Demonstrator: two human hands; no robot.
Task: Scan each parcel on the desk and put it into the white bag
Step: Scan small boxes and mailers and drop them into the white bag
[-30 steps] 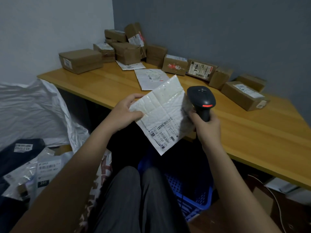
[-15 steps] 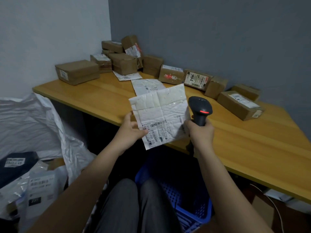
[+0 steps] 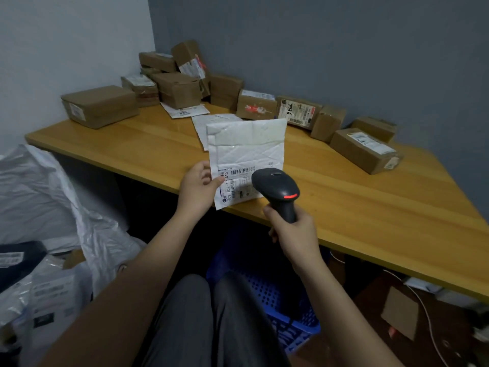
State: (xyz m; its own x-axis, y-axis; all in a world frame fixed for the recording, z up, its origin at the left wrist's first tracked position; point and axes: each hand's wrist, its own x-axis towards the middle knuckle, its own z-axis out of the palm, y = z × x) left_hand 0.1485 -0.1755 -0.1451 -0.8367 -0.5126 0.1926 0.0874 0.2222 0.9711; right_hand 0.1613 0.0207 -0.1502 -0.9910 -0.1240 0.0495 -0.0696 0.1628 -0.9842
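**Scanner swings onto the label of the white mailer**

Nearest the camera, the person's grey-trousered knees sit over a blue perforated plastic basket under the desk. To the left, the crumpled white plastic bag lies open on the floor, with several labelled mailers already inside.

Just above the knees, the right hand is wrapped around the handle of a black pistol-grip barcode scanner. The left hand pinches the lower left edge of a flat white padded mailer envelope, thumb on the front. The hands are near each other but not touching.

A second ago the mailer was tilted diagonally and the scanner stood beside it, upright on the right. Now the mailer hangs squarely facing the person, label at the bottom, and the scanner head overlaps the label's right part, pointing at the barcode. That suggests the scan is happening or about to; no beam or confirmation is visible. Once it reads, this parcel is ready to go left into the bag.

Beyond, on the yellow wooden desk, two more flat white mailers lie behind the held one, and a row of brown cardboard boxes lines the grey wall, stacked in the corner. Much of the task remains.
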